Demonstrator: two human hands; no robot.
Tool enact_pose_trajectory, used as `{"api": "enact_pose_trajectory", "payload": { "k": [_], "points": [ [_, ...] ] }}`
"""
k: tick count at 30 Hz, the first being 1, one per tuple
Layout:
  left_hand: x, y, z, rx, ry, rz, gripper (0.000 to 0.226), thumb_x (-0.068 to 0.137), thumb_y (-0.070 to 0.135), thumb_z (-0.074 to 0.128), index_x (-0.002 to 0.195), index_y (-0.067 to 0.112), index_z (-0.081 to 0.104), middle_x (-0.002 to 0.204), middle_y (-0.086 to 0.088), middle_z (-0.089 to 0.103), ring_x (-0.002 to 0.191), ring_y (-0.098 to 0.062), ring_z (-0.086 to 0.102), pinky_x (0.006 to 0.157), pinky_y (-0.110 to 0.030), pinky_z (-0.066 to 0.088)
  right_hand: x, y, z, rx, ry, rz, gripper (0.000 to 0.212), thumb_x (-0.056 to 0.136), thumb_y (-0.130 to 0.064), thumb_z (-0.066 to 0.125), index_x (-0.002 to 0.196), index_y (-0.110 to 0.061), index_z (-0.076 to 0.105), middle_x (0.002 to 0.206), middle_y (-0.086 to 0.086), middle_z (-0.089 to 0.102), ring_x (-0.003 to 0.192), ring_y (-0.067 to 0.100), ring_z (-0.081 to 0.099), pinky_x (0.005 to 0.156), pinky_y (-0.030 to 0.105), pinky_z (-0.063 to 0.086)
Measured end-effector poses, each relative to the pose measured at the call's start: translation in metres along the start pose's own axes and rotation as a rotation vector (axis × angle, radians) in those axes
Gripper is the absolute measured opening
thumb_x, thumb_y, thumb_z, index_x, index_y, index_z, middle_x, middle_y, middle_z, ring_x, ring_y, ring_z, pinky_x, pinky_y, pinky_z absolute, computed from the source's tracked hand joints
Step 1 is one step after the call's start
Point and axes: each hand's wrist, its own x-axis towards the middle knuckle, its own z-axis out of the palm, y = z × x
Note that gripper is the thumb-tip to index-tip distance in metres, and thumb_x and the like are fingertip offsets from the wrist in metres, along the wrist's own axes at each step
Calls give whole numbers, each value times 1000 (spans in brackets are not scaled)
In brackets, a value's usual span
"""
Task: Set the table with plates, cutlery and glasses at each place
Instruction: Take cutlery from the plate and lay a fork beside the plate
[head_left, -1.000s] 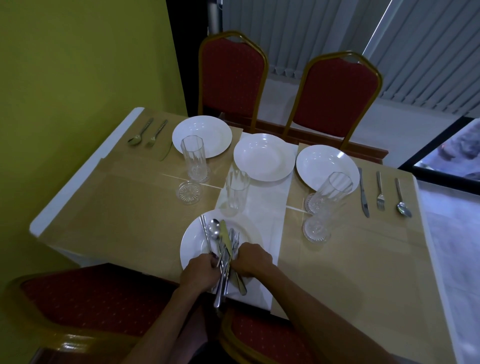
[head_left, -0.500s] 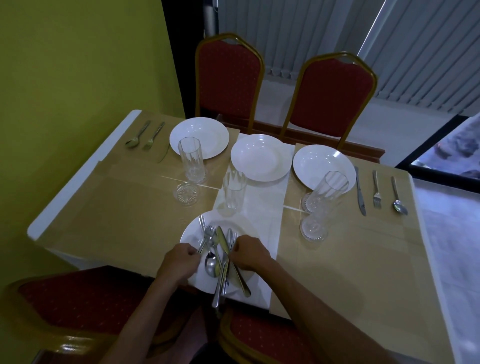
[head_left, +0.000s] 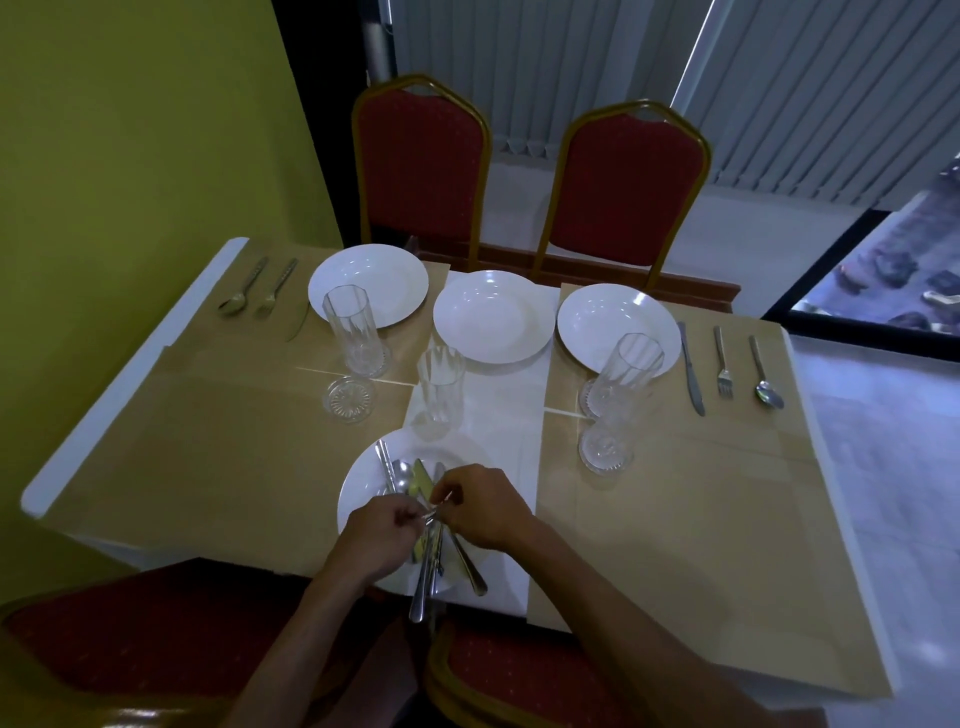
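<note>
A white near plate (head_left: 363, 480) is seen at the table's (head_left: 218, 467) near edge, with a bundle of cutlery (head_left: 428, 545) heaped across it, the handles overhanging the rim towards the viewer. Both hands are held over this plate: the left hand (head_left: 376, 540) and the right hand (head_left: 480, 512) are each pinched shut on the same thin piece of cutlery between them, which is too small to be identified. A knife blade, a spoon bowl and a fork can be made out in the heap. Three more plates are set along the far side: a left plate (head_left: 369, 285), a middle plate (head_left: 493, 316) and a right plate (head_left: 613, 325). A spoon (head_left: 240, 291) and fork (head_left: 275, 291) are laid left of the left plate, and a knife (head_left: 691, 366), a second fork (head_left: 723, 364) and a second spoon (head_left: 763, 376) right of the right plate. A tall glass (head_left: 356, 330) stands just before the left plate, another (head_left: 440, 389) between the middle and near plates, and a third (head_left: 621, 384) overlaps the right plate's rim. Low glass pieces (head_left: 348, 399) are seen near the tumblers. Two red chairs (head_left: 623, 182) are placed at the far side.
</note>
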Motion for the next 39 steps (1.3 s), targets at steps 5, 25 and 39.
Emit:
{"api": "enact_pose_trajectory", "payload": {
  "k": [5, 25, 39],
  "points": [
    [5, 11, 9, 101, -32, 67, 17, 94, 22, 58, 88, 34, 69, 85, 6, 69, 80, -14, 67, 66, -25, 49, -11, 15, -11, -133, -43, 8, 28, 87, -19, 67, 114, -17, 74, 112, 4, 70, 101, 22, 65, 87, 37, 56],
    [10, 41, 41, -108, -81, 74, 7, 94, 23, 63, 97, 23, 70, 92, -2, 74, 83, -14, 72, 83, -38, 58, -54, 98, -71, 89, 17, 219, 21, 89, -30, 69, 88, -13, 79, 75, 3, 72, 61, 6, 59, 59, 18, 43],
    [20, 88, 95, -9, -194, 140, 9, 96, 29, 57, 98, 27, 66, 89, 7, 73, 76, -6, 72, 69, -24, 50, -86, 170, -69, 42, 71, 506, 36, 89, -29, 63, 56, -16, 56, 66, 1, 61, 69, 17, 59, 60, 25, 42]
  ]
}}
